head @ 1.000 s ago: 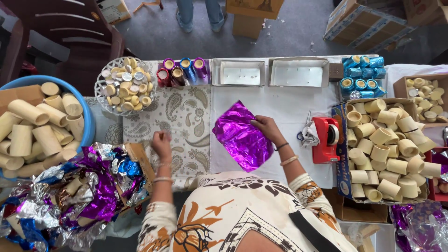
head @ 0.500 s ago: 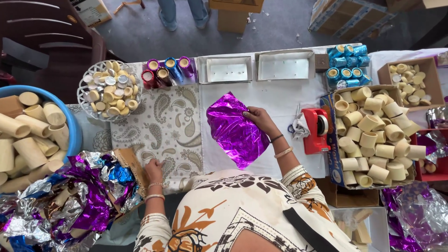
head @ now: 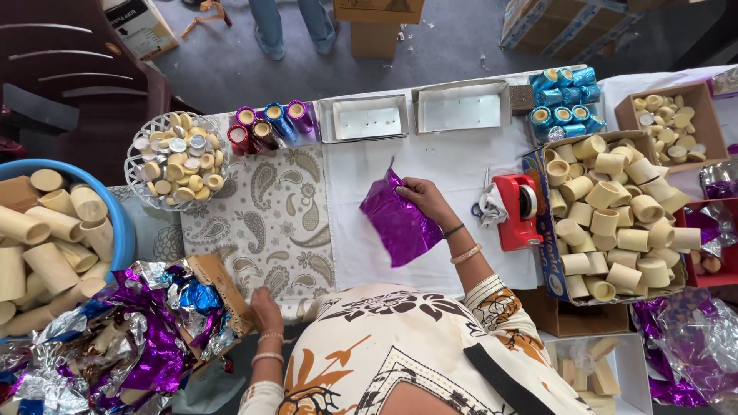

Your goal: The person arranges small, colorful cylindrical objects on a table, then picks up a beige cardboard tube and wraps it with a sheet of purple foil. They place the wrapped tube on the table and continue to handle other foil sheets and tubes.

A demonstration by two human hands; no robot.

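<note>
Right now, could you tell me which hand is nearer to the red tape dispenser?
Right. The right hand holds purple foil just beside the red tape dispenser; the left hand is far across.

Right hand [head: 427, 201] pinching purple foil sheet [head: 399, 223] on white table [head: 461, 165], left hand [head: 266, 310] at foil-scrap box [head: 223, 288], red tape dispenser [head: 516, 211] right

The scene is lit by soft, even daylight, shadows are kept faint, and glare is thrown off the crinkled foil pile [head: 115, 338] near left.
</note>
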